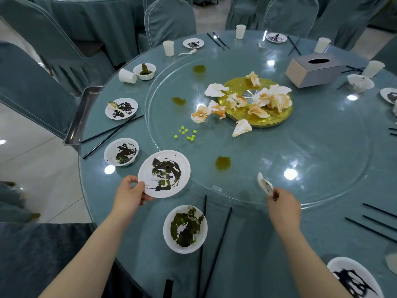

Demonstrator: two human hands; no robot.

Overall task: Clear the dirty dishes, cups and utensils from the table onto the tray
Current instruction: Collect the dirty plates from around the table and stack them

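The left hand (pixel 129 193) has its grip clamped on the rim of a round white plate smeared with dark sauce (pixel 164 173), held at the near-left edge of the round teal glass-topped desk (pixel 279 244). The right hand (pixel 283 204) pinches a small white ceramic spoon (pixel 265 183) above the near rim of the clear glass turntable (pixel 322 147).

Judging by how things lie, the clearing has barely begun. The metal tray (pixel 80 117) juts out at the desk's left edge and whether it holds anything cannot be told. Left on the desk are a white bowl with green residue (pixel 185 228), a second soiled white bowl (pixel 121 152), black chopsticks (pixel 111 134), white cups (pixel 168 48) and more plates along the far edge.

Crumpled stained napkins (pixel 247 102) and a grey tissue box (pixel 314 69) clutter the middle. The soiled bowl and chopsticks lie between the held plate and the tray.
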